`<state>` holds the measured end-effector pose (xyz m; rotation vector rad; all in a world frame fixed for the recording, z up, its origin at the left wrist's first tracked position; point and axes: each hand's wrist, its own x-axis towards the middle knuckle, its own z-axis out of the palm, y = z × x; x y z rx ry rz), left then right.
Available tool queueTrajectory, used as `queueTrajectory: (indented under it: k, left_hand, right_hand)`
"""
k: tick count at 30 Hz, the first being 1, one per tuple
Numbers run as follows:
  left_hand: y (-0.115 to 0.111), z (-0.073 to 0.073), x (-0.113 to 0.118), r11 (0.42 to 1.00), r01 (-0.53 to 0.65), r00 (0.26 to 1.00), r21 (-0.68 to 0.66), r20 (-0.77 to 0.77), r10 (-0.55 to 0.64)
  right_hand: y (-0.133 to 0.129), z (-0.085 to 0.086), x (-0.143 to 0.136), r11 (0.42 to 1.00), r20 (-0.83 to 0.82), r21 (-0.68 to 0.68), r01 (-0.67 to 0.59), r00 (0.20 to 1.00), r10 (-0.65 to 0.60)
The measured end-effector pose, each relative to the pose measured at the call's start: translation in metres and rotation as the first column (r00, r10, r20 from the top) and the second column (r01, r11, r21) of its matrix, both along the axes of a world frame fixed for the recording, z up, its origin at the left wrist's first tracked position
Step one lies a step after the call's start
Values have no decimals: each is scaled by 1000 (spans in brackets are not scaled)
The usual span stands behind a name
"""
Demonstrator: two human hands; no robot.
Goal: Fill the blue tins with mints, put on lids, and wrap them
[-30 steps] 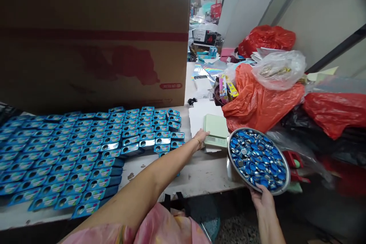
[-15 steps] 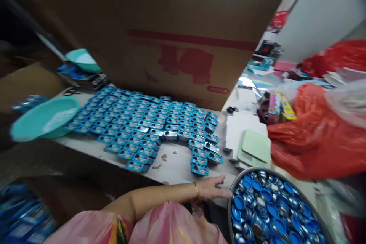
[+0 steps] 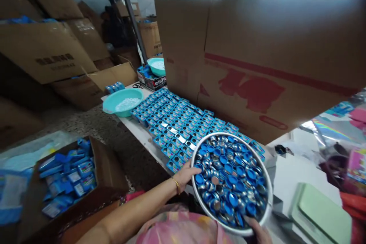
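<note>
A round metal basin (image 3: 270,195), heaped with small blue-and-silver round caps (image 3: 228,177), is between my two hands, in front of my body. At its left side my left hand (image 3: 184,176) grips the rim, thumb over the edge; a gold bangle circles that wrist. My right hand (image 3: 259,231) holds the near right rim, its thumb inside against the caps and most of its fingers hidden below. Behind the basin, rows of small blue boxes (image 3: 183,120) cover the table (image 3: 141,135), and the basin hides some of them.
A tall cardboard box (image 3: 243,45) stands behind the rows. A turquoise basin (image 3: 107,106) of white pieces sits at the table's left end. On the right lies a pale green scale (image 3: 324,213). An open carton (image 3: 107,171) of blue packs stands low at left.
The metal basin has moved left to in front of me, over part of the rows. My left hand now grips its rim; my right hand has come into view. My view has swung left.
</note>
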<state>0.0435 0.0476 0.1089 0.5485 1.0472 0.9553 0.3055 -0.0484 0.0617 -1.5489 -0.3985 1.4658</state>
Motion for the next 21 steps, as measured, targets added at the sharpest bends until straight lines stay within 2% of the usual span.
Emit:
queueTrajectory:
  k: [4,7,10,14,16,18,20,21]
  left_hand:
    - [38,1,-74,991,-130,991,5,-28,130]
    - [74,-8,-128,983,-184,979,1,-87,183]
    - [114,-20,-171,980,-200,972,3,-122,199]
    - [156,-39,-202,992,-122,981,-32,-157,116]
    - [168,-49,-209,997,-76,982,-32,-176,70]
    - [174,-56,-215,999,-23,980,-33,-198,16]
    - [178,-57,-219,999,36,965,7,-259,-33]
    - [179,-55,-222,997,49,944,63,-329,-25]
  right_hand:
    - [70,2,-82,999,-111,-28,-43,993,40]
    - [112,4,-141,998,-114,10,-57,992,57]
    - [144,2,-188,996,-117,60,-66,990,73]
    - [170,-6,-227,997,-101,72,-24,994,31]
    - [174,-10,-237,999,-79,36,3,997,0]
    - [172,-10,-240,1000,-46,5,-27,999,27]
    - [168,-3,-236,996,82,23,-91,993,89]
    - [166,4,-233,992,219,57,-110,971,96]
